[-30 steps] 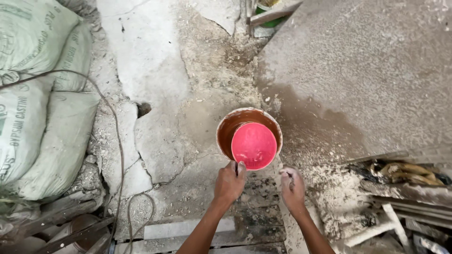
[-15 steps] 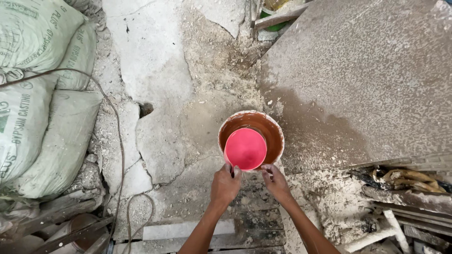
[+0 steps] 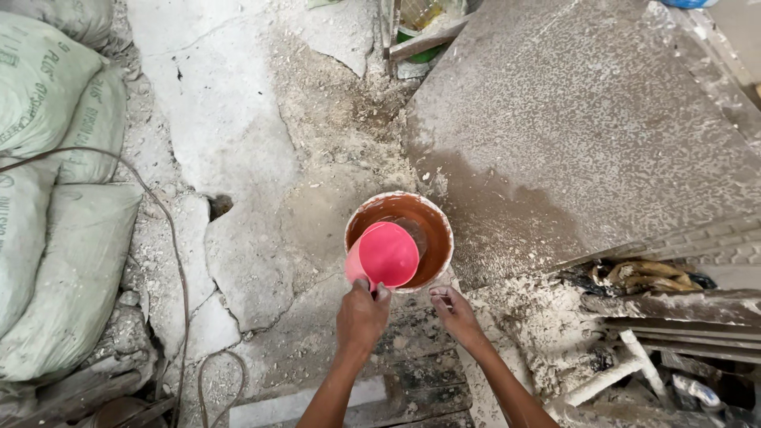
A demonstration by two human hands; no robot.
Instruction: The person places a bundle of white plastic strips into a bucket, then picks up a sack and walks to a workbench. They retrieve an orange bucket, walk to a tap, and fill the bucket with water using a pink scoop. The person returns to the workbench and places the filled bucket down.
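A round orange-brown bucket (image 3: 432, 224) stands on the dusty cement floor, holding brownish liquid. My left hand (image 3: 361, 315) grips the handle of a pink scoop (image 3: 386, 254), which is tilted over the bucket's near-left rim. My right hand (image 3: 455, 310) hovers just below the bucket's near edge, fingers loosely curled, holding nothing that I can see.
Stacked pale green sacks (image 3: 55, 198) fill the left side, with a thin cable (image 3: 176, 261) looping past them. A large speckled slab (image 3: 587, 135) lies to the right. Wood scraps and debris (image 3: 658, 317) sit at the lower right. Planks (image 3: 396, 388) lie under my arms.
The pink scoop has shifted left and tilted over the bucket's near-left rim. My right hand has moved left, closer to the bucket's near edge.
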